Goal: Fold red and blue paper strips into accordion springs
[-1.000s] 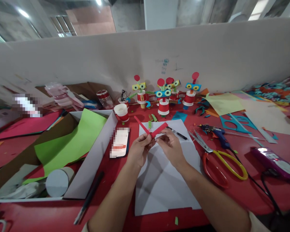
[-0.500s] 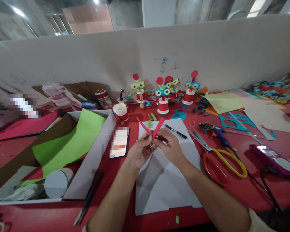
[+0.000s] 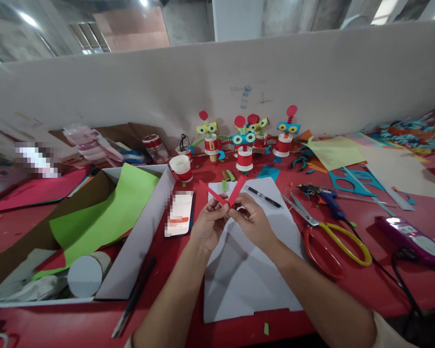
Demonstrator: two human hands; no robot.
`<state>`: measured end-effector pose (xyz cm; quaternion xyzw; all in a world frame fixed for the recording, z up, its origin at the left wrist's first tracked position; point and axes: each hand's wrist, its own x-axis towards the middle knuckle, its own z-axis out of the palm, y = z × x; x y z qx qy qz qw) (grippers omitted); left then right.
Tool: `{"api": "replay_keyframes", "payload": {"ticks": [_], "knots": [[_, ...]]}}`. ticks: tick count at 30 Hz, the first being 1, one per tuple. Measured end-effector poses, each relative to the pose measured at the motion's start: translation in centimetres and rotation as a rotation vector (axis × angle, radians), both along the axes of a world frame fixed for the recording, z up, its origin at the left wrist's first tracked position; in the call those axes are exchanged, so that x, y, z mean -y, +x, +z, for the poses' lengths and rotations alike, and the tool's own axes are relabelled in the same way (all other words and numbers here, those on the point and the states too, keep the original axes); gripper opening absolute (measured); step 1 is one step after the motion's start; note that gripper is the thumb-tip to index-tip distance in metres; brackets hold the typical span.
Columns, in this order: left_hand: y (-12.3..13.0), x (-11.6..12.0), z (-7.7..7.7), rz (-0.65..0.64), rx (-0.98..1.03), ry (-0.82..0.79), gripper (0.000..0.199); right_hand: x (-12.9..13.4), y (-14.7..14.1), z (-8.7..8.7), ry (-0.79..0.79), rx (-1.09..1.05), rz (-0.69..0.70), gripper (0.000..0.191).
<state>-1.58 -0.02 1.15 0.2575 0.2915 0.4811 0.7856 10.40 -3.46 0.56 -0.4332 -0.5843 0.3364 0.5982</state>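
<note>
Pale and marked with faint writing, a partition [image 3: 130, 96] stood behind the red worktop [image 3: 76, 324]. To the left sat an open box [image 3: 141, 217]; a bright green sheet [image 3: 108, 212] leaned up out of it, with a white-ended cylinder [image 3: 85, 275] and crumpled white material [image 3: 39, 287] lying at its near end. Beyond the box's far corner stood a red-banded paper cup [image 3: 181, 169], its depths too small to read, and near it a red-lidded jar [image 3: 157, 150] whose contents could not be made out. Above a white sheet [image 3: 246, 285], the left hand [image 3: 212, 220] and right hand [image 3: 252, 212] both pinched a V-shaped piece of red paper [image 3: 237, 188] at its point, its two arms spreading upward and away.
</note>
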Motion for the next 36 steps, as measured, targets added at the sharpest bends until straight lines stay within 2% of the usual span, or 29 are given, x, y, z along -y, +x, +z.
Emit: {"api": "replay_keyframes", "payload": {"ticks": [3, 13, 22, 25, 27, 36], "knots": [[0.5, 0.2, -0.1, 0.053, -0.014, -0.006, 0.034, 0.0, -0.2, 0.1, -0.042, -0.053, -0.009, 0.010], [0.8, 0.4, -0.6, 0.033, -0.066, 0.088, 0.020, -0.6, 0.2, -0.4, -0.158, -0.150, -0.028, 0.014], [1.3, 0.8, -0.4, 0.172, -0.148, 0.094, 0.029, -0.7, 0.3, -1.1, -0.223, -0.104, -0.133, 0.019], [1.4, 0.9, -0.7, 0.245, -0.190, 0.107, 0.027, -0.4, 0.0, -1.0, -0.249, -0.167, -0.120, 0.030], [1.5, 1.0, -0.8, 0.274, -0.200, 0.126, 0.023, -0.2, -0.2, -0.9, -0.262, -0.182, -0.101, 0.031], [1.9, 1.1, -0.8, 0.264, -0.097, 0.105, 0.022, -0.1, -0.4, -0.7, -0.295, -0.247, -0.060, 0.029]]}}
